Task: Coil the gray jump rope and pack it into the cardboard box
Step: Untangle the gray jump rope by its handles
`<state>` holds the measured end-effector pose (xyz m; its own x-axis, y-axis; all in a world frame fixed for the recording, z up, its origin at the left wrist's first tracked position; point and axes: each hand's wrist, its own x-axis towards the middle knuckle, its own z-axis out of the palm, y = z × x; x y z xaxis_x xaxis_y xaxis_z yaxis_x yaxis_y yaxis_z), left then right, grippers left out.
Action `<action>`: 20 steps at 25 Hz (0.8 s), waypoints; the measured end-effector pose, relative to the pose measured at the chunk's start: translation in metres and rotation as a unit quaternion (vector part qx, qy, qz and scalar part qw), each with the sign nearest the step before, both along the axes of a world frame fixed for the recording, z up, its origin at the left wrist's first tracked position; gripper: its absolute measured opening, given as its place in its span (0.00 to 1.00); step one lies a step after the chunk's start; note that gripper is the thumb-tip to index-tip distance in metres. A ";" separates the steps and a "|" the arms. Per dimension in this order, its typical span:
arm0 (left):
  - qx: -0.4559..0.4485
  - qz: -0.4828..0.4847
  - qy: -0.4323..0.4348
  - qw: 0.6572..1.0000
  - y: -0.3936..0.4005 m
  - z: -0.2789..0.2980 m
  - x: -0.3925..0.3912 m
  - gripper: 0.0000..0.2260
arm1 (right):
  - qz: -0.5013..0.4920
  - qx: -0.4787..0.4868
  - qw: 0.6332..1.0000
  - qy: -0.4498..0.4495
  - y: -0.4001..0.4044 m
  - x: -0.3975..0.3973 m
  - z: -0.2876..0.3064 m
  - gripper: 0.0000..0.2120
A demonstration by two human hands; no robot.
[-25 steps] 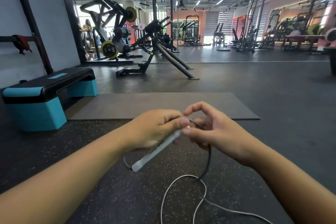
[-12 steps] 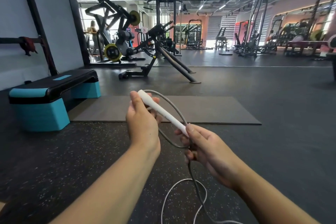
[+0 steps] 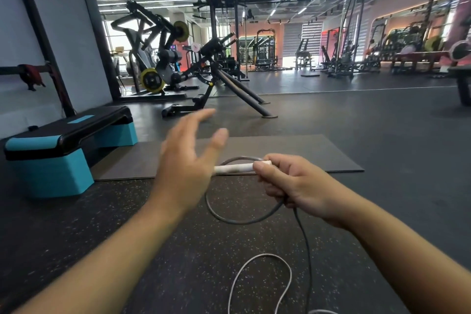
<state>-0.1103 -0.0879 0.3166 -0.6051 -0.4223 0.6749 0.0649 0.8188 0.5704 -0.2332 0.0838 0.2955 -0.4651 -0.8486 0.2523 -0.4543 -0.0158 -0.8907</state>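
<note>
My right hand [image 3: 293, 183] grips one end of the white handle [image 3: 234, 168] of the gray jump rope [image 3: 244, 220]. The handle lies level and points left. One loop of cord hangs from that fist, and the rest trails down to the floor in a slack curve [image 3: 257, 278]. My left hand [image 3: 187, 160] hovers just left of the handle, fingers spread, holding nothing; it hides the handle's left tip. No cardboard box is in view.
A teal and black step platform [image 3: 63, 150] stands at the left. A gray mat [image 3: 280, 150] lies on the speckled rubber floor ahead. Weight machines [image 3: 211, 66] and racks fill the back of the gym.
My left hand has let go of the handle and opened. The handle has swung from a slant to level, held by my right hand alone, with a loop formed under it.
</note>
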 end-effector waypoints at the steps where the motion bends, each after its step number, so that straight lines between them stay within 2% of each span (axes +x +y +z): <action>1: -0.097 -0.047 -0.078 0.991 0.004 0.013 -0.006 0.18 | 0.011 0.014 0.999 0.032 -0.001 0.000 0.006 0.12; 2: -0.145 -0.087 -0.159 0.973 0.011 0.024 -0.014 0.19 | 0.019 0.023 0.998 0.059 -0.002 -0.001 0.013 0.12; 4: -0.141 -0.138 -0.265 0.944 0.021 0.039 -0.030 0.24 | 0.019 0.035 0.993 0.112 -0.002 -0.003 0.029 0.12; 6: -0.132 -0.141 -0.277 0.941 0.023 0.047 -0.044 0.25 | 0.000 0.025 0.987 0.157 0.001 -0.009 0.044 0.13; 9: -0.194 -0.124 -0.268 0.936 0.018 0.060 -0.053 0.25 | -0.015 0.010 0.988 0.153 0.007 -0.017 0.055 0.04; 12: -0.202 -0.134 -0.327 0.913 0.007 0.075 -0.051 0.28 | -0.027 0.045 0.992 0.115 0.014 -0.026 0.058 0.21; 13: -0.170 -0.148 -0.336 0.914 0.000 0.079 -0.048 0.27 | -0.042 0.058 0.992 0.104 0.020 -0.032 0.060 0.24; 14: -0.097 -0.175 -0.324 0.925 -0.009 0.081 -0.044 0.26 | -0.053 0.069 0.992 0.096 0.028 -0.039 0.062 0.25; 16: 0.122 -0.250 -0.232 0.932 -0.025 0.084 -0.036 0.22 | -0.066 0.063 0.994 0.059 0.043 -0.051 0.056 0.26; 18: 0.326 -0.286 -0.084 0.897 -0.028 0.079 -0.033 0.19 | -0.065 -0.010 0.997 -0.029 0.042 -0.055 0.042 0.25; 20: 0.479 -0.284 0.058 0.829 -0.010 0.069 -0.040 0.17 | -0.014 -0.101 0.984 -0.144 0.028 -0.047 0.027 0.24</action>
